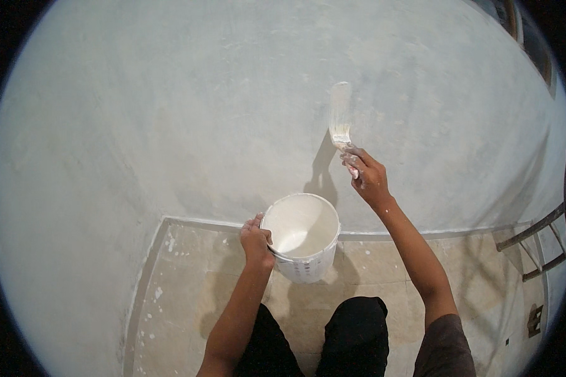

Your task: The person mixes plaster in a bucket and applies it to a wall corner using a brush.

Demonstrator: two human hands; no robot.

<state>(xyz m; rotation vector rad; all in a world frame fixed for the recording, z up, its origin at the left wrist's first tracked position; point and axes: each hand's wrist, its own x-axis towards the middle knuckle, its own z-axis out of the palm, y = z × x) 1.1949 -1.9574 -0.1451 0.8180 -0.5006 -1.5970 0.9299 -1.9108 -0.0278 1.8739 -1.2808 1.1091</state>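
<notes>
My left hand (pixel 256 240) grips the rim of a white plastic bucket (pixel 308 264) and holds it up in front of my knees; white paint lies in its bottom. My right hand (pixel 365 173) is raised and closed around the handle of a flat paintbrush (pixel 340 119). The brush points upward with its paint-laden bristles pressed against the grey plastered wall (pixel 220 107). A pale wet streak shows on the wall where the bristles touch. The bucket hangs below and to the left of the brush.
The wall curves round to a corner on the left. A beige tiled floor (pixel 188 295) with white paint splashes lies below, edged by a pale skirting line. A ladder (pixel 541 242) stands at the right edge. My dark trousers (pixel 352 333) fill the lower middle.
</notes>
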